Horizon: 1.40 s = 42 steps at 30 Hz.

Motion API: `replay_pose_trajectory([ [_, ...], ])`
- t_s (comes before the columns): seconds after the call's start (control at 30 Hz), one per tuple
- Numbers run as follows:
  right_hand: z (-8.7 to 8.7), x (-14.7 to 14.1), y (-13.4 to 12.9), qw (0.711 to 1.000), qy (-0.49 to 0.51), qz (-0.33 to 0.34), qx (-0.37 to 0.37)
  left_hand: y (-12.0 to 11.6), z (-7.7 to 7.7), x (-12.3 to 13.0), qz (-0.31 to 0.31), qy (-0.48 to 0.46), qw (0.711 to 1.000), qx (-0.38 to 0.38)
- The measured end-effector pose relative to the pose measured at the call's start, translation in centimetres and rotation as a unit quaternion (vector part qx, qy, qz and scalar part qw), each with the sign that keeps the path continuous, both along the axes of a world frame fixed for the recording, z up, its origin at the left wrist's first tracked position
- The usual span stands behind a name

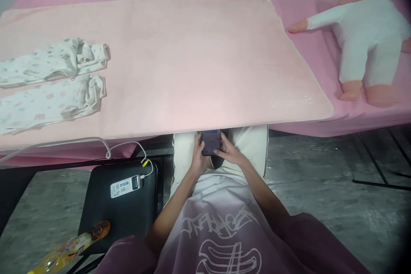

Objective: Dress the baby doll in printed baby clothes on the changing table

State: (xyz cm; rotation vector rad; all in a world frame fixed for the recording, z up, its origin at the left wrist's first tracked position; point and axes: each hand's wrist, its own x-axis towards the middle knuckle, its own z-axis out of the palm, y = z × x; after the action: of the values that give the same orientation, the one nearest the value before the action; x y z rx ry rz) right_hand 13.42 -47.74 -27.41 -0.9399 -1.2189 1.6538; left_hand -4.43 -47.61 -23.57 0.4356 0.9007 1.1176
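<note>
A dark smartphone (211, 143) with its screen lit lies between my hands, low over my lap, just at the near edge of the table. My left hand (199, 154) is wrapped round the phone's left side. On the other side, my right hand (229, 150) grips the right edge, its thumb over the lower right of the screen. The phone's top end is partly cut off from sight by the table edge.
A pale pink mat (199, 64) covers much of the pink-draped table. Folded patterned baby clothes (51, 98) lie left, a baby doll (369, 38) in white right. A black stool (128, 218) holds a white power bank (126, 186) with a cable, and a drink bottle (73, 248).
</note>
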Motion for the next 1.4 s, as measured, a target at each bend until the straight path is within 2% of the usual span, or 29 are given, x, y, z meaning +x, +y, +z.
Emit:
replay_pose_trajectory([
  [0.37, -0.1, -0.3, 0.0, 1.000, 0.019, 0.004, 0.001, 0.2, 0.0, 0.4, 0.019, 0.014, 1.000, 0.013],
  [0.6, -0.1, -0.3, 0.0, 1.000, 0.017, 0.001, -0.006, 0.2, 0.1, 0.8, 0.037, 0.054, 0.997, 0.029],
  [0.67, 0.2, -0.5, 0.1, 1.000, 0.012, -0.018, -0.004, 0.1, -0.1, 0.6, 0.025, 0.027, 0.999, 0.020],
  [0.83, 1.1, -1.2, 0.5, 0.993, -0.035, -0.114, -0.012, -0.1, -0.7, 0.0, -0.012, -0.006, 1.000, -0.007],
  [1.1, 0.7, -2.5, 0.8, 0.975, -0.090, -0.203, -0.029, -0.3, -1.2, 0.2, -0.037, 0.008, 0.999, 0.003],
  [1.23, 0.9, -2.1, 0.9, 0.977, -0.072, -0.197, -0.042, -0.4, -1.0, 0.2, -0.039, 0.003, 0.999, -0.007],
  [1.4, 1.5, -0.8, 0.7, 0.989, -0.031, -0.134, -0.057, -0.3, -0.8, -0.1, -0.034, -0.015, 0.999, -0.016],
])
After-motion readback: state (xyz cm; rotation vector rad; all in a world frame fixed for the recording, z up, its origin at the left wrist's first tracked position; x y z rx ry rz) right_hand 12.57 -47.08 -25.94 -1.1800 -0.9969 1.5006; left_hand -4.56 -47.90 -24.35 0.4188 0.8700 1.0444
